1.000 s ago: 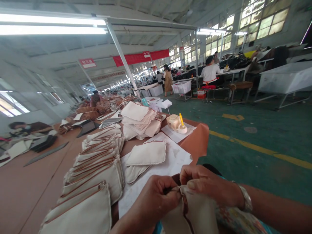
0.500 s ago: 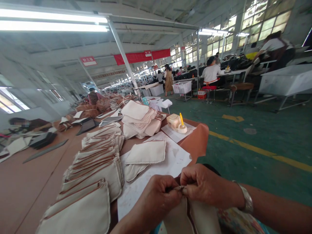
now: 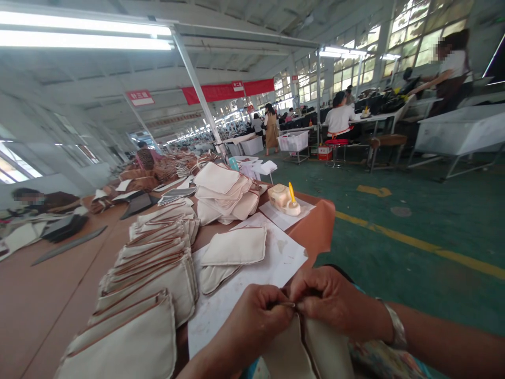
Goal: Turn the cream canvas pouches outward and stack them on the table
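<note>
Low in the view, my left hand (image 3: 258, 321) and my right hand (image 3: 339, 305) are close together, each pinching the upper edge of a cream fabric pouch (image 3: 290, 347). A dark seam or opening runs down between its two cream panels. Its lower part goes out of the frame, and the fingers hide most of the gripped edge. Beyond my hands, two cream pieces (image 3: 235, 246) lie on a stained white sheet (image 3: 248, 295). To the left stands a long row of similar cream pieces (image 3: 126, 337) with brown edges.
A heap of cream panels (image 3: 221, 181) lies farther back on the brown table (image 3: 74, 295). Near the table's right corner is a pale container (image 3: 281, 196) with a yellow-handled brush (image 3: 292, 193). Co-workers and white bins (image 3: 461, 131) are across the green floor (image 3: 379, 221).
My fingers have shifted slightly along the pouch's edge, still pinching it. The view has moved a little. At the far right, a co-worker has straightened up from bending.
</note>
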The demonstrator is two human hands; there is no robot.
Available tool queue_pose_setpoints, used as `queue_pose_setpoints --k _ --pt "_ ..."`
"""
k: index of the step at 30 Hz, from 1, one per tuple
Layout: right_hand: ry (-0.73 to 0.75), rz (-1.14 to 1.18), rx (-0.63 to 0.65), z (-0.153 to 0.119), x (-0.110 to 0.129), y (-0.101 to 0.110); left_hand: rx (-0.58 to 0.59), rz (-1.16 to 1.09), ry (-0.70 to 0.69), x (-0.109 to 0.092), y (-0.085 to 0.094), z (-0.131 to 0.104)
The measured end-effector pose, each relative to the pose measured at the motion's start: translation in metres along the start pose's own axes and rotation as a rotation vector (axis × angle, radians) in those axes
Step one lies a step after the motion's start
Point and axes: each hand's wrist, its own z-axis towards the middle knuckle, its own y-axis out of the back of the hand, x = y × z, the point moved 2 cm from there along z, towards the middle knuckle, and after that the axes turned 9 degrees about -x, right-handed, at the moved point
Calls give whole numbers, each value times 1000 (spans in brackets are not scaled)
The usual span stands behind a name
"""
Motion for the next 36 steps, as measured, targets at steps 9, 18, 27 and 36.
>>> queue_pose_setpoints --k 9,18,27,36 --pt "557 -318 121 -15 19 6 106 -516 167 11 -9 -9" --pt "818 -481 115 -33 20 13 210 -193 -49 6 -2 -15" --pt "-45 -85 372 -10 41 23 120 93 -207 -22 1 -21" --pt "348 -103 309 -9 32 19 214 -411 -111 3 -11 -17"
